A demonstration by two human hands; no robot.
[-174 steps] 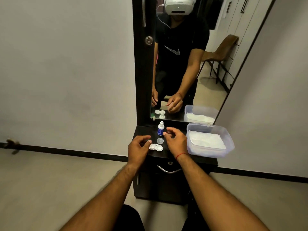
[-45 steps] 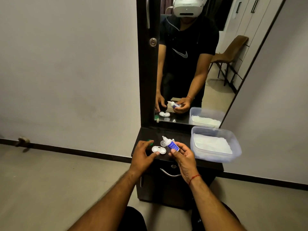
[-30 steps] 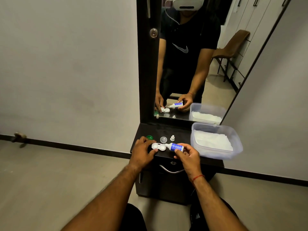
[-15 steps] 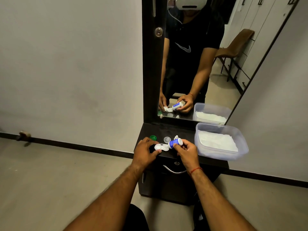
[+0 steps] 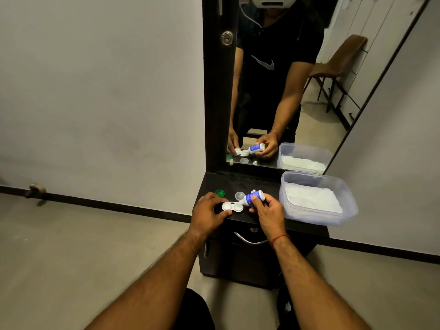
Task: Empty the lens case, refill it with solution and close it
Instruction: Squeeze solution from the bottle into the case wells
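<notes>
A white two-well lens case (image 5: pixel 232 206) lies open on the dark dresser top (image 5: pixel 252 182). My left hand (image 5: pixel 206 213) pinches its left end with thumb and fingers. My right hand (image 5: pixel 267 210) grips a small white solution bottle with a blue label (image 5: pixel 252 197), tipped down to the left so its nozzle points at the case's right well. A green cap (image 5: pixel 219 193) and a clear cap (image 5: pixel 239 195) lie loose just behind the case. The bottle's small white cap (image 5: pixel 253 191) is mostly hidden behind the bottle.
A clear plastic tub (image 5: pixel 346 198) lined with white tissue fills the right side of the dresser top. A mirror (image 5: pixel 281 86) stands behind, reflecting my hands. A drawer with a metal handle (image 5: pixel 250 241) is below the front edge. Grey walls flank the dresser.
The bottle has stayed tipped over the right well, its body now raised a bit more. My left hand keeps holding the case. Earlier the bottle stood capped at the back.
</notes>
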